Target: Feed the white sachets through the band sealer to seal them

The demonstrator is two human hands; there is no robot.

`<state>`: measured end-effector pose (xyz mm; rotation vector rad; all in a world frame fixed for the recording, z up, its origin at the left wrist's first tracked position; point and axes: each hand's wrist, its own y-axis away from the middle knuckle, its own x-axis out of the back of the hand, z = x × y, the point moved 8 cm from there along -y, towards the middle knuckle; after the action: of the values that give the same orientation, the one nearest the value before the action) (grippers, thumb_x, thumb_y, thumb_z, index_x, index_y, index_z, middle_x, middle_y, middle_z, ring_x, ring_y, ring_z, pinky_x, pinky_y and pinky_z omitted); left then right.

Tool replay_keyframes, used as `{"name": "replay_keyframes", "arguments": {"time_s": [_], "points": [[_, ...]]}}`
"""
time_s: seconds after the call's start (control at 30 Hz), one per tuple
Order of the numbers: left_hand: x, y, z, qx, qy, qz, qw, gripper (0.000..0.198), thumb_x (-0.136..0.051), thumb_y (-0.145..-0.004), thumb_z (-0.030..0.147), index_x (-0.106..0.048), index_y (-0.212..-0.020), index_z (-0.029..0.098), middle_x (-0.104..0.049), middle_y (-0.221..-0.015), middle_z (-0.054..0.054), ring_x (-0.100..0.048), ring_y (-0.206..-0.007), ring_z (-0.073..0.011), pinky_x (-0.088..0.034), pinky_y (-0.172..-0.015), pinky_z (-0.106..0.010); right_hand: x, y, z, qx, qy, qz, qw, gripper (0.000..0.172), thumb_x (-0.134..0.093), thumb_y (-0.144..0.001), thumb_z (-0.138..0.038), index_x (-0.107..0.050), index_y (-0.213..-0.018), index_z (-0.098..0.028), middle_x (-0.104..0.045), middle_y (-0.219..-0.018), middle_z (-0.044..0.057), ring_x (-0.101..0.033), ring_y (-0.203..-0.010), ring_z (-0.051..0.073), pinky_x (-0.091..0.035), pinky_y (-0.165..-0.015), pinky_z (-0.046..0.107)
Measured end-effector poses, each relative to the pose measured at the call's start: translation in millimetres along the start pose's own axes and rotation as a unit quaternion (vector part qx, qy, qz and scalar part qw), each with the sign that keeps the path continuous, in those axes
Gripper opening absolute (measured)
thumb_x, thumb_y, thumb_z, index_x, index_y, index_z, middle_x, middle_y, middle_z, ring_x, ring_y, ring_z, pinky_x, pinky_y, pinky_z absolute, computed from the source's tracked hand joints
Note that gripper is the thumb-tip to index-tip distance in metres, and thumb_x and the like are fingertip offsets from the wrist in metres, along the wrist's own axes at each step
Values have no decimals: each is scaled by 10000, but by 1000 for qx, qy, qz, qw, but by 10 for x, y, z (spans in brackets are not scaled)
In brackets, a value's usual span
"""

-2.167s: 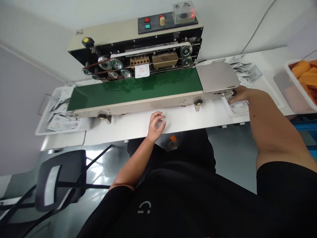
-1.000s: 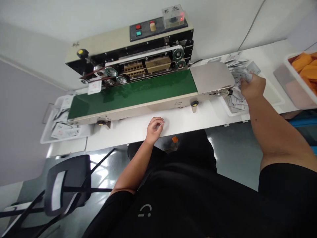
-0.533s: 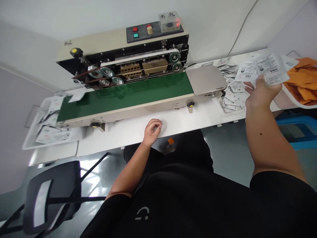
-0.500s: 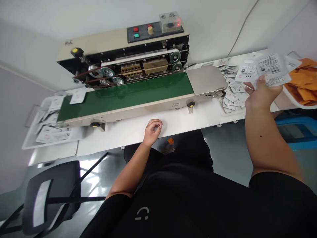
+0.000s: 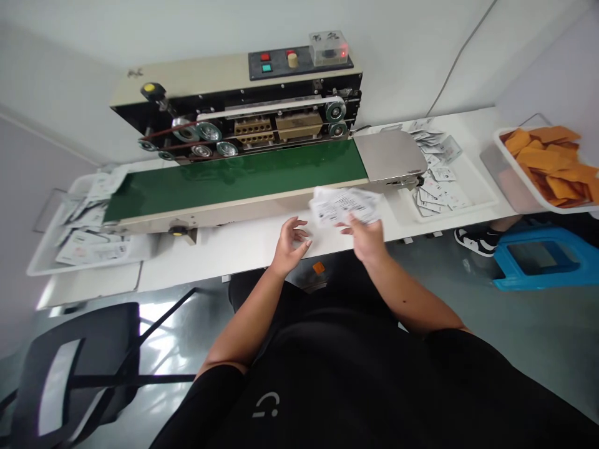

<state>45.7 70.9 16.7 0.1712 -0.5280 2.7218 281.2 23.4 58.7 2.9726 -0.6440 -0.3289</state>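
My right hand (image 5: 368,238) grips a fanned bunch of white printed packets (image 5: 344,206) in front of the band sealer's conveyor. My left hand (image 5: 291,244) is just left of the bunch, fingers apart and slightly curled, holding nothing. Behind both hands runs the green conveyor belt (image 5: 243,173) of the band sealer (image 5: 206,75). A metal plate (image 5: 388,154) continues the belt at its right end. More white packets (image 5: 437,187) lie in a shallow white tray (image 5: 484,181) to the right.
At the left end a white bin (image 5: 37,262) holds piled packets (image 5: 93,246). An orange-filled container (image 5: 510,178) stands far right. Below are a blue stool (image 5: 561,274), a shoe (image 5: 475,242) of another person, and a black chair (image 5: 98,349) at lower left.
My right hand has brought the packets leftward from above the right tray to near my left hand. My left hand's fingers have opened. The packet on the belt's left end is gone from there.
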Motion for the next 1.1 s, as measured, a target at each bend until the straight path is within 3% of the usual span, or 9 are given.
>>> {"name": "replay_keyframes", "arguments": {"time_s": [0.1,0.23,0.37,0.47,0.63,0.83,0.93,1.03,1.1], "points": [[34,-11,-125,14,17,25,999,971,-820,-881,503,-226,-1630,337,-552,-1430,-152,-716,-1108,-218,-625,-907,-353,-426,45,470,3,92,-102,990,365,-796,-798,-491,-746,-1095,-284,-777,-1105,30,-762,-1010,251,-616,-930,430],[57,-17,-232,49,-7,43,998,864,-796,-909,474,-296,-1596,320,-531,-1449,-152,-669,-1230,-265,-612,-1016,-423,-599,-47,705,33,187,-136,972,386,-797,-812,-398,-733,-1188,-335,-781,-1145,-5,-737,-1109,275,-568,-1040,484],[45,-6,-217,41,13,44,998,637,-712,-977,423,-381,-1509,304,-546,-1405,-131,-677,-1202,-237,-613,-1030,-441,-605,-142,605,71,198,-146,967,303,-781,-849,-426,-714,-1115,-297,-771,-1097,7,-736,-1035,250,-584,-981,429],[63,0,-132,14,-8,41,999,507,-698,-985,399,-468,-1421,282,-557,-1398,-131,-638,-1280,-247,-587,-1073,-447,-627,-155,433,167,239,-165,942,234,-768,-880,-426,-713,-1056,-282,-751,-1089,25,-712,-1061,242,-566,-1010,410],[108,-15,-23,23,-125,44,991,599,-785,-914,380,-512,-1427,234,-589,-1388,-156,-592,-1343,-304,-523,-1136,-497,-656,-177,458,223,270,-190,917,522,-793,-834,-290,-647,-1335,-282,-716,-1276,51,-660,-1232,259,-523,-1103,428],[57,-120,94,3,-144,20,989,471,-733,-943,285,-571,-1383,239,-634,-1342,-136,-617,-1304,-288,-511,-1135,-485,-711,-105,379,267,254,-194,909,127,-698,-945,-321,-737,-1042,-247,-735,-1091,61,-700,-1058,238,-565,-997,414],[92,-163,77,7,-111,14,994,579,-753,-932,302,-517,-1460,261,-636,-1355,-134,-639,-1266,-272,-542,-1086,-451,-686,-113,329,271,240,-188,913,229,-734,-931,-356,-728,-1141,-263,-730,-1161,68,-693,-1124,247,-552,-1046,435],[131,-157,-22,28,-97,3,995,742,-807,-891,316,-453,-1540,259,-630,-1377,-148,-644,-1255,-279,-562,-1051,-431,-635,-220,453,214,245,-191,926,527,-809,-848,-345,-657,-1346,-265,-710,-1268,76,-678,-1185,252,-547,-1067,437],[159,-129,-117,52,-109,3,993,768,-831,-869,319,-465,-1541,246,-636,-1373,-152,-655,-1222,-282,-564,-1048,-437,-598,-288,562,175,263,-190,929,573,-820,-817,-334,-653,-1359,-253,-710,-1279,76,-682,-1176,252,-555,-1049,426]]}}
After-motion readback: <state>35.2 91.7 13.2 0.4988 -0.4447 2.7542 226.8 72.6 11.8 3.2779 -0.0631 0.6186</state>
